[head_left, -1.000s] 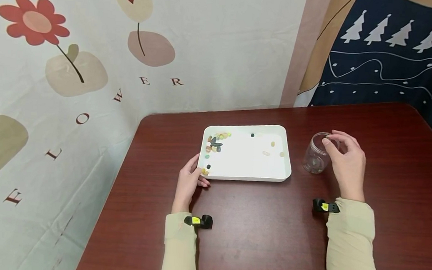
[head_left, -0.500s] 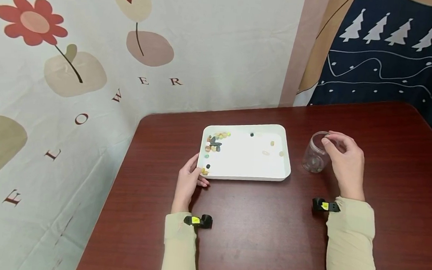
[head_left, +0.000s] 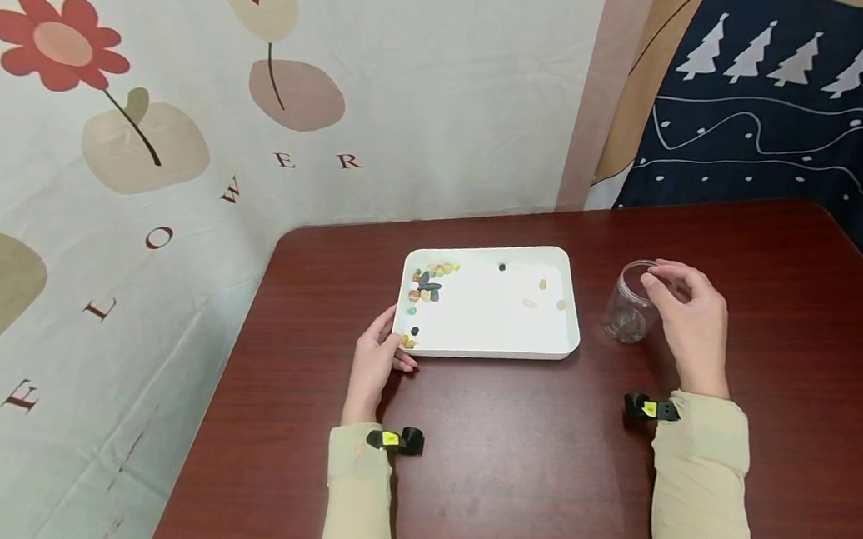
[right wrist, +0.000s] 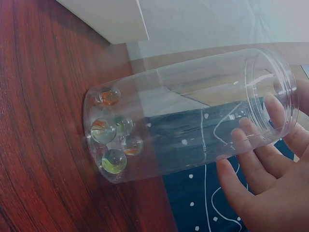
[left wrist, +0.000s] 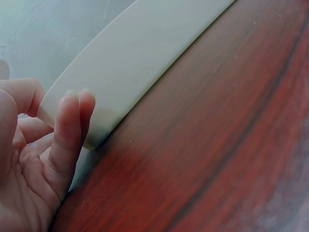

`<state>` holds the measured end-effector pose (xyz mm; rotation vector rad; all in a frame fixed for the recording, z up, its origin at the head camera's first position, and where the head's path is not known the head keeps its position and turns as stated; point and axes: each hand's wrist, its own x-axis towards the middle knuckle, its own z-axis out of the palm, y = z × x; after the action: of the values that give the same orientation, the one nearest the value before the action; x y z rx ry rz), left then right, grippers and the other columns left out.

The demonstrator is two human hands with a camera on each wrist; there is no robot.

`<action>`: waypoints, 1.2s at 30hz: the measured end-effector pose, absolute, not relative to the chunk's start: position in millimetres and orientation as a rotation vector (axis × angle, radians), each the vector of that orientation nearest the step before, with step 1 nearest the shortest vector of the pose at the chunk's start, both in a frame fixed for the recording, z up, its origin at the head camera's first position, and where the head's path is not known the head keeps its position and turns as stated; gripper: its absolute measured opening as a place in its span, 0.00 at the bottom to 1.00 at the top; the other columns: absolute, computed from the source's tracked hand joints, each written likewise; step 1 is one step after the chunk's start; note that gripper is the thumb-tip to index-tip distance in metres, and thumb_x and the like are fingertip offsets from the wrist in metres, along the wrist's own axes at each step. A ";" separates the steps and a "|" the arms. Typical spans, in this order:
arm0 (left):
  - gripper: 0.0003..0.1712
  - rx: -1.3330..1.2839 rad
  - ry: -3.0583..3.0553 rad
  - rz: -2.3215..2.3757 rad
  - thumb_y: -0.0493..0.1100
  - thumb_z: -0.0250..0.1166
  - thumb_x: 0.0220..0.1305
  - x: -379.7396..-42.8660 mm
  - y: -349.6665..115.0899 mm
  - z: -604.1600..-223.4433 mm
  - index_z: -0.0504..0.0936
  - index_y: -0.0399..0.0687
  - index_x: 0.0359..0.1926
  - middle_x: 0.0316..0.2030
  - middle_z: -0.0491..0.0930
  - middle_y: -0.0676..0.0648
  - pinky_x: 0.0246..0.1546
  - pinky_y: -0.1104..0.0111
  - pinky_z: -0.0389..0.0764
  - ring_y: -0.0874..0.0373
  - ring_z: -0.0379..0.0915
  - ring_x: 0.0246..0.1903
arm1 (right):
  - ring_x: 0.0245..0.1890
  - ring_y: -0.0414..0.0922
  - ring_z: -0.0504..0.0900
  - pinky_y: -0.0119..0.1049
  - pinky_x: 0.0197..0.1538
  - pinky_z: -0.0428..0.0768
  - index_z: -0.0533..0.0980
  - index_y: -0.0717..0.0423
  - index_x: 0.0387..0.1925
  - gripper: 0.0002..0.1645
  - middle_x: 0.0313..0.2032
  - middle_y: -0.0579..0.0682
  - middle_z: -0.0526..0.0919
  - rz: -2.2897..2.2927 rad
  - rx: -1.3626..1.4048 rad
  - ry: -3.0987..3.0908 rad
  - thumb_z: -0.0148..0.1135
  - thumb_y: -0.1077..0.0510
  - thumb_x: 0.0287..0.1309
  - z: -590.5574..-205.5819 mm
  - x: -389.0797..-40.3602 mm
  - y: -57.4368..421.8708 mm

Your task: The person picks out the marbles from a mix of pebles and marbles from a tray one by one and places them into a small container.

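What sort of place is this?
Probably an indoor tabletop recording spot, though whether home or studio I can't tell: a dark reddish table, a flower-printed sheet behind it, and wrist-worn cameras.

Gap between tray and jar

Over there, the right hand grips a clear jar at the top; several glass marbles lie at the bottom, patterned blue cloth behind.

Left grip low, right grip higher
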<state>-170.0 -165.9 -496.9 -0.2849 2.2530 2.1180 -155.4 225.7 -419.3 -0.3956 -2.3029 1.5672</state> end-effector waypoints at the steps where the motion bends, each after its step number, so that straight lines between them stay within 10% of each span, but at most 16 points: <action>1: 0.30 -0.285 2.254 2.116 0.35 0.47 0.55 -170.0 -165.9 -496.9 0.66 0.60 0.60 0.56 0.68 0.55 0.19 0.60 0.80 0.46 0.75 0.17 | 0.51 0.40 0.71 0.27 0.50 0.72 0.76 0.47 0.49 0.24 0.52 0.43 0.73 1.567 -0.395 -2.303 0.59 0.44 0.51 -419.3 -155.3 225.7; 36: 0.30 -0.273 2.242 2.142 0.34 0.47 0.54 -170.9 -166.3 -498.3 0.66 0.58 0.60 0.55 0.69 0.55 0.17 0.60 0.79 0.46 0.75 0.16 | 0.43 0.35 0.73 0.22 0.44 0.71 0.77 0.48 0.46 0.21 0.46 0.44 0.76 1.477 -0.412 -2.260 0.56 0.44 0.53 -416.5 -154.4 223.1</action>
<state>-170.9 -166.3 -498.3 -0.2728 2.2419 2.1419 -154.4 223.1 -416.5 -0.4123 -2.2597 1.4766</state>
